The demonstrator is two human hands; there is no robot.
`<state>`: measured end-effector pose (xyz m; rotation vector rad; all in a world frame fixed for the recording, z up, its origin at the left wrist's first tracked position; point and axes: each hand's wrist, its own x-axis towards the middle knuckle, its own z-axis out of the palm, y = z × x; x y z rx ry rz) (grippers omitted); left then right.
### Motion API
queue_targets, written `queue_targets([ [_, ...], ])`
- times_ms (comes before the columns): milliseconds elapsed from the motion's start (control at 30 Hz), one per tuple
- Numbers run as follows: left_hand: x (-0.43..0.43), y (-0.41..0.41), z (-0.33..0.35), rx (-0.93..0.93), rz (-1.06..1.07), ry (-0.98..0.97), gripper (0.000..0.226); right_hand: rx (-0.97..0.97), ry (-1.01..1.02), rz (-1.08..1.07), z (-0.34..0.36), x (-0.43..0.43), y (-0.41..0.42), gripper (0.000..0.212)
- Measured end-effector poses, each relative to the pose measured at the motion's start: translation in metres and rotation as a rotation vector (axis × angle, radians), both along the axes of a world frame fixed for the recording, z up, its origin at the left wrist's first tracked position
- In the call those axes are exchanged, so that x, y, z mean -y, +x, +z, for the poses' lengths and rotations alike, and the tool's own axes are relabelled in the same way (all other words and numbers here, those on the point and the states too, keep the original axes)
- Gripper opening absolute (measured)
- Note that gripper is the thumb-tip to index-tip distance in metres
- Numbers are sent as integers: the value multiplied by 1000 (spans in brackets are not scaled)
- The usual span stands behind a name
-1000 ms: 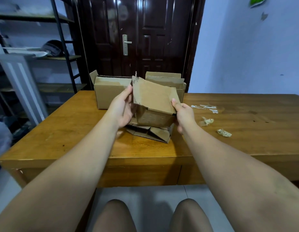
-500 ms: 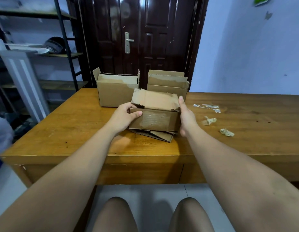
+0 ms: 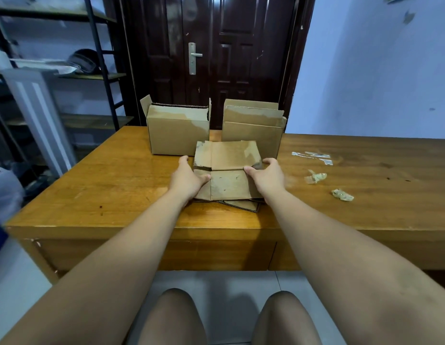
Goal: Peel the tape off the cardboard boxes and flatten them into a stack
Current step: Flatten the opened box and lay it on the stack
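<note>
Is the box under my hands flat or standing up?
Flat. The cardboard box lies collapsed on the stack, its panels lying level, with the left hand and right hand resting on top.

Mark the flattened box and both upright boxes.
flattened box [image 3: 229, 185]: head view, near panel.
left upright box [image 3: 176, 135]: head view, front wall.
right upright box [image 3: 251, 131]: head view, front wall.
</note>
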<state>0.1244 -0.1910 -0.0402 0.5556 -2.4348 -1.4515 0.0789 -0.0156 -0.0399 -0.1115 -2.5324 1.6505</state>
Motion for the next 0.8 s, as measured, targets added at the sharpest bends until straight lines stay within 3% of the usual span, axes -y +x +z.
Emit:
queue_targets([
  [67,-5,-3,0,-2,-6,-158,78,-44,159,6,-4,2,1,65],
  [233,-15,-5,-6,154,-23,-513,48,-17,459,83,-16,3,0,40],
  [467,-11,-17,-20,199,-127,-615,43,53,676,139,-20,8,-13,39],
  [600,-14,-14,-16,93,-59,-430,46,116,739,144,-13,6,-8,42],
  [733,-17,-12,-3,-40,59,64,47,164,807,122,-6,7,-5,45],
  [800,-13,-11,0,-9,113,318,49,178,782,139,-6,6,-4,45],
])
